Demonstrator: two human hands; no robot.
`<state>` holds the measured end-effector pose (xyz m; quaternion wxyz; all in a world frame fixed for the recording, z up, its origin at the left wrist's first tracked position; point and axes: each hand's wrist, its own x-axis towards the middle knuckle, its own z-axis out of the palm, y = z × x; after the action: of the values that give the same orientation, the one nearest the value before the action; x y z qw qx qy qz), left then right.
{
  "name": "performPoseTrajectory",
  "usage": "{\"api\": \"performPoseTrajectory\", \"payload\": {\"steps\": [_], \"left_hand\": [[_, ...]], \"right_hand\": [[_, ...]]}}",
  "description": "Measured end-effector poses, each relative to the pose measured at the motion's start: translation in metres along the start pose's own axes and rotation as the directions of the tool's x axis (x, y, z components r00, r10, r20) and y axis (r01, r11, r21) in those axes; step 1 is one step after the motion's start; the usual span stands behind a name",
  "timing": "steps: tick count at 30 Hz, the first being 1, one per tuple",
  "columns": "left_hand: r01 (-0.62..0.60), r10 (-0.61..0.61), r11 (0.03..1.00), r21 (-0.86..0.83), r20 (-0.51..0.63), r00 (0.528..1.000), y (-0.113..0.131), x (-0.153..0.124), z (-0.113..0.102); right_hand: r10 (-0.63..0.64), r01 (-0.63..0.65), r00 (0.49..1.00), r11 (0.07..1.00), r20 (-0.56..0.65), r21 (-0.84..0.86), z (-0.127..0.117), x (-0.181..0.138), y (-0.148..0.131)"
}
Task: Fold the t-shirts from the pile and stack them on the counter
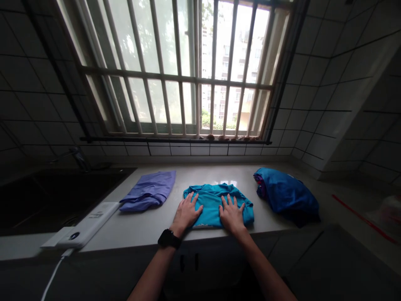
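Head view: your left hand [187, 212] and right hand [232, 214] both lie flat, fingers spread, on the teal garment [210, 196]. Neither hand grips anything; the palms only press on the cloth. The garment sits on the pale counter [140, 228] straight below the middle of the barred window [188, 71], folded into a rough rectangle, with its near hem close to the counter's front edge.

Below the window's left half lies a folded purple cloth [149, 191], apart from the teal one. Below the window's right corner sits a bunched blue bundle [286, 194], also apart. Out past the window's left edge, a white device [86, 225] rests at the counter's front edge with its cable [53, 274] hanging down, and a dark sink [46, 196] lies beyond it.

The risks, as I judge them: the counter looks smooth, so a push that drags towards you could slide the garment over the edge or shear its folded layers out of line. Uneven pressure between your two palms could skew the fold. Your left forearm, with its black watch [169, 239], could catch the cable and pull the device off.
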<state>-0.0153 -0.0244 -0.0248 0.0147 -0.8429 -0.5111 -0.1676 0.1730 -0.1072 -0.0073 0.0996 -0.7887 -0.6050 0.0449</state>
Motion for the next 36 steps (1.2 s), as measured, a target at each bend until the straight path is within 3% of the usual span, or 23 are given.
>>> {"api": "performPoseTrajectory", "payload": {"steps": [36], "left_hand": [[-0.024, 0.024, 1.0, 0.001, -0.021, 0.999, -0.0023, -0.0008, -0.0001]], "right_hand": [[0.011, -0.012, 1.0, 0.999, 0.006, 0.044, -0.0002, 0.001, 0.0018]]}}
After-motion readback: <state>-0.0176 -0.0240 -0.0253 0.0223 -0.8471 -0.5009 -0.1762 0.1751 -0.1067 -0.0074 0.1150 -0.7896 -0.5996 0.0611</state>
